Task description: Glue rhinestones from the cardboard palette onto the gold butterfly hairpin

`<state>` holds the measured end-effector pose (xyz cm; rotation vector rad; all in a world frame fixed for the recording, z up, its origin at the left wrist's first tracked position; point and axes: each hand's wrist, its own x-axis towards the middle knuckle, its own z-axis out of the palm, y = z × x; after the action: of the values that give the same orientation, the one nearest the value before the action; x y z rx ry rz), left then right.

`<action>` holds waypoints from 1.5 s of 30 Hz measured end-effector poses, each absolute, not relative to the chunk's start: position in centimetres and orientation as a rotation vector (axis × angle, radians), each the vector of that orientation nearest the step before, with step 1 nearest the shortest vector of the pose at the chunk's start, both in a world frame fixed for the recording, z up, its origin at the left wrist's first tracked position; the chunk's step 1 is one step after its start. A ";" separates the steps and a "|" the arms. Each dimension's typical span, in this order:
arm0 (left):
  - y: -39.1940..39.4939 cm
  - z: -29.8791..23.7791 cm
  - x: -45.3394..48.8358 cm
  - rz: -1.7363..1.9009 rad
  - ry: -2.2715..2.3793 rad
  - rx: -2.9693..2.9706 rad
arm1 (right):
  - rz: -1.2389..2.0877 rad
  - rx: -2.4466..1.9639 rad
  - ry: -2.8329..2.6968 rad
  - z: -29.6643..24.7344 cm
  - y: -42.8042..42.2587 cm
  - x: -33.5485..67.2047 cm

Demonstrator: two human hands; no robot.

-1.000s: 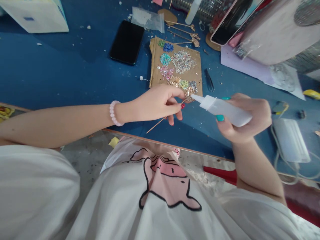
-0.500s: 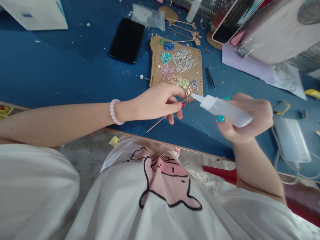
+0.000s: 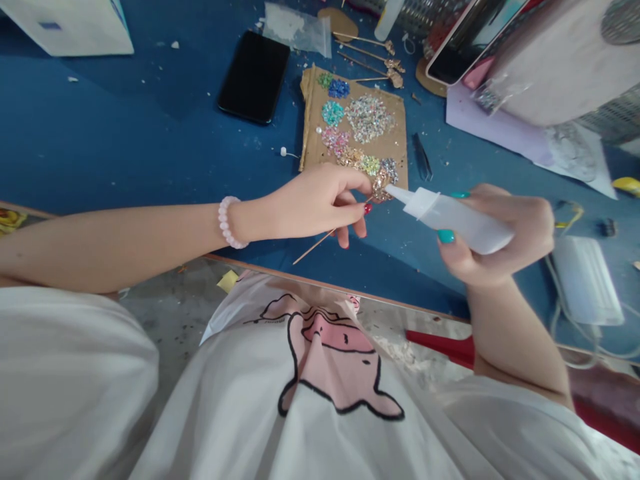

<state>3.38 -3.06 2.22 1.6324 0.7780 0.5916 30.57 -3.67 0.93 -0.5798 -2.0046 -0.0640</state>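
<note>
Between the thumb and fingers of my left hand (image 3: 325,203) is a gold hairpin (image 3: 314,247), its thin stick slanting down to the left. The pin's ornate gold head (image 3: 381,185) sticks out past my fingertips, over the lower edge of a piece of cardboard (image 3: 313,143). My right hand (image 3: 515,230) is wrapped round a translucent white squeeze bottle (image 3: 463,221), tilted so that its narrow nozzle points left. The nozzle tip is at the gold head; whether it touches cannot be made out. Small piles of coloured rhinestones (image 3: 369,119) lie on the cardboard.
Black tweezers (image 3: 423,157) lie right of the cardboard, and a black phone (image 3: 254,78) to its left. Several gold hairpins (image 3: 373,62) rest behind it. A second phone (image 3: 470,40) leans at the back right. A white charger-like block with a cable (image 3: 587,280) is at the right.
My right hand and the bottle have shifted slightly to the right, the nozzle tip staying near the gold head. The left hand and the hairpin are nearly unmoved.
</note>
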 end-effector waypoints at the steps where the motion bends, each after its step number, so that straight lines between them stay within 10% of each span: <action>1: -3.1 2.2 3.4 0.590 0.780 1.637 | -0.064 -0.573 -2.012 0.9 -3.6 30.6; 45: -3.0 2.0 3.4 0.595 0.765 1.622 | -0.273 -0.611 -2.038 1.6 -3.7 30.0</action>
<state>3.39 -3.00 2.05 1.6224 0.7654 0.5946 30.00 -3.70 1.64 -0.6109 -2.0379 -0.2726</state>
